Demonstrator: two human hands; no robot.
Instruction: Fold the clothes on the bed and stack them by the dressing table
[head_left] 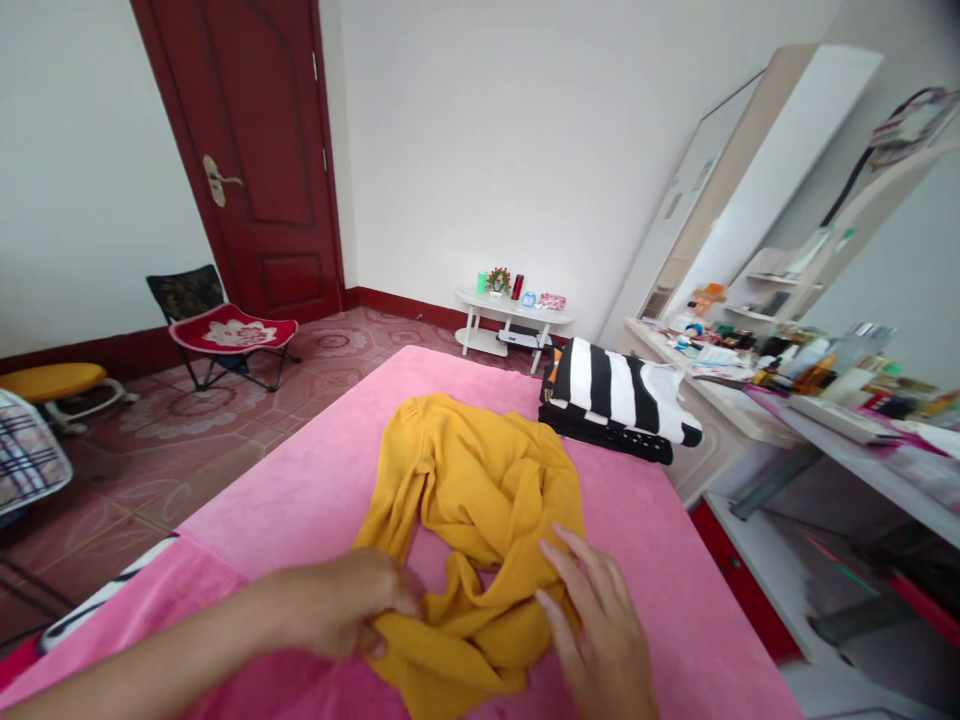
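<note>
On the pink plush bed cover point(300, 500) lies a crumpled mustard-yellow knit garment point(480, 490), its long axis running from the person's hands away toward the far end of the bed, one sleeve trailing down its left side. The fabric is bunched and twisted, with deep folds near the front. The left hand point(352, 600) pinches a bundle of the yellow cloth at the near edge; the right hand point(600, 620) rests flat and open, fingers spread on the garment's right hem. A folded black-and-white striped top point(622, 385) sits well apart at the bed's far right corner. Bare pink cover lies open on both sides of the garment.
</note>
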